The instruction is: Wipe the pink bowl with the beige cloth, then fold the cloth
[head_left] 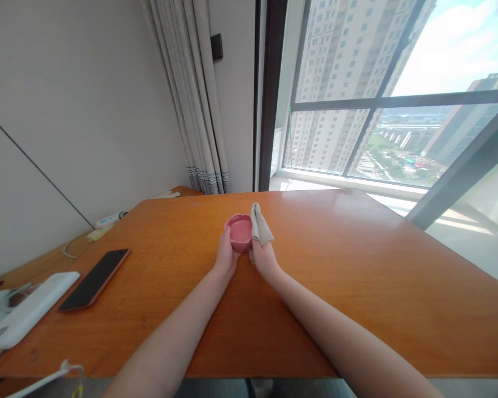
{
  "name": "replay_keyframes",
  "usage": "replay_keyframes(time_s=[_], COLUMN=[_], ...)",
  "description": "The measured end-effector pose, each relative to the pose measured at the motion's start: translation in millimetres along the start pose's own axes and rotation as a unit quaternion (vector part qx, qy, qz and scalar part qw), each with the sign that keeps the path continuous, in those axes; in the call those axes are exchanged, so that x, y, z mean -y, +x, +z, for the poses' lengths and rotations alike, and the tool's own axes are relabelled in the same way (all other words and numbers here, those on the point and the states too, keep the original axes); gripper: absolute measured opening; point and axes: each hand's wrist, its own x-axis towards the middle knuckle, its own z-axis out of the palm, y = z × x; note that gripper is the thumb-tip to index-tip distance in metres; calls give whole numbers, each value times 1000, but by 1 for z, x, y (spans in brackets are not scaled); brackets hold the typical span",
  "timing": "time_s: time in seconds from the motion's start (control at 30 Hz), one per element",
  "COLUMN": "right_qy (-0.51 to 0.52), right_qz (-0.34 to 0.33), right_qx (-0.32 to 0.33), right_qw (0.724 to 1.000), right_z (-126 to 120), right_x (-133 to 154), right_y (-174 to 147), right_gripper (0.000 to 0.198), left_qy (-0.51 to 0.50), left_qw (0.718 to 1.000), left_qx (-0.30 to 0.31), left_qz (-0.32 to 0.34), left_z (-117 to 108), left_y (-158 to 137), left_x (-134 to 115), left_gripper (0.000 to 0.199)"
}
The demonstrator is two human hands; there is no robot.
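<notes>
A small pink bowl (241, 229) is tilted so that its inside faces me, above the middle of the wooden table. My left hand (226, 253) grips its left side and underside, the fingers partly hidden behind it. At the bowl's right edge, my right hand (264, 257) is closed on a folded light-grey cloth (260, 225). The cloth lies against the rim, and part of it hangs below the hand. The right fingertips are hidden by the cloth and the bowl.
On the left of the table (357, 287) lie a dark-screened phone (94, 280) and a long white device (33, 309). Behind them are a power strip (110, 219) and a cable. A white stick-like item (41, 381) pokes in at the front left edge. Windows stand beyond the table.
</notes>
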Motion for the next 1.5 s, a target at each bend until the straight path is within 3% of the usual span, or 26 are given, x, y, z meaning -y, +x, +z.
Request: replay_keyframes(time_s=[0.13,0.3,0.4,0.53,0.7,0.87,1.0,1.17,1.3,1.4,1.5], right_qy=[2,18,33,45,43,39,24,40,58,70,67], right_qz=[7,-10,-6,5,57,122,115,82,108,127,179], right_qx=[-19,-26,38,111,12,-27,-34,-9,14,40,3], right_qw=[1000,999,999,993,997,991,992,996,992,989,982], right_z=[-2,-28,-37,-34,-18,-1,-9,-34,-39,-36,-34], right_x=[2,23,37,40,21,7,7,9,7,5,4], right_y=[1,26,37,38,24,6,13,37,42,38,35], right_gripper=[53,48,42,39,53,61,58,51,42,40,41], left_qy=[10,80,92,96,27,8,60,96,90,95,95], left_qw=[999,988,983,987,998,999,996,985,975,974,979], left_qx=[39,113,122,85,42,41,52,110,142,123,96], left_qz=[16,-70,-100,-95,-33,23,-28,-96,-144,-165,-151], left_z=[3,3,1,0,1,-4,-6,-6,-8,-9,-8], left_y=[-5,-10,-9,-6,-1,4,4,-1,-2,0,0], left_x=[5,0,-10,-15,-8,-8,-3,-2,-13,-17,-17], left_gripper=[36,51,50,46,40,34,36,51,54,51,43])
